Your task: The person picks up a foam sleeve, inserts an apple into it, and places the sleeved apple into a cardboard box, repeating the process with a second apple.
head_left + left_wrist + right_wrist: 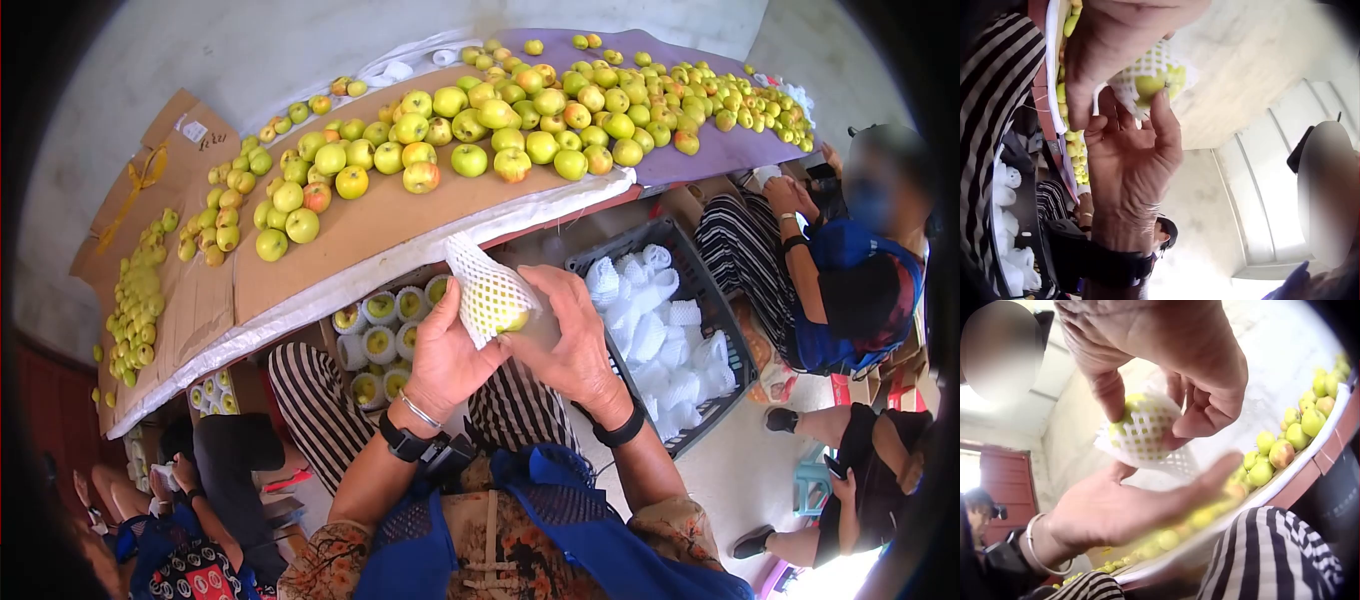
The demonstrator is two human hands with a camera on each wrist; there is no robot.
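Observation:
Between the two hands is a green apple point(514, 322) inside a white foam net point(482, 280), whose loose end points up and away in the head view. My right hand point(1166, 350) pinches the netted apple between thumb and fingertips, the thumb on its bare green end. My left hand point(1116, 509), slightly blurred, lies below with its fingers stretched straight and its thumb at the net. In the left wrist view, the right hand point(1132, 159) has its thumb tip against the apple point(1150, 87). The left hand point(450, 352) is on the near left side of the apple in the head view.
Many loose apples point(540, 148) cover a cardboard-topped table point(330, 250) ahead. Below its edge sits a box of netted apples point(380, 345). A dark crate point(735, 345) of white foam nets point(660, 340) stands at the right. Other people sit on both sides.

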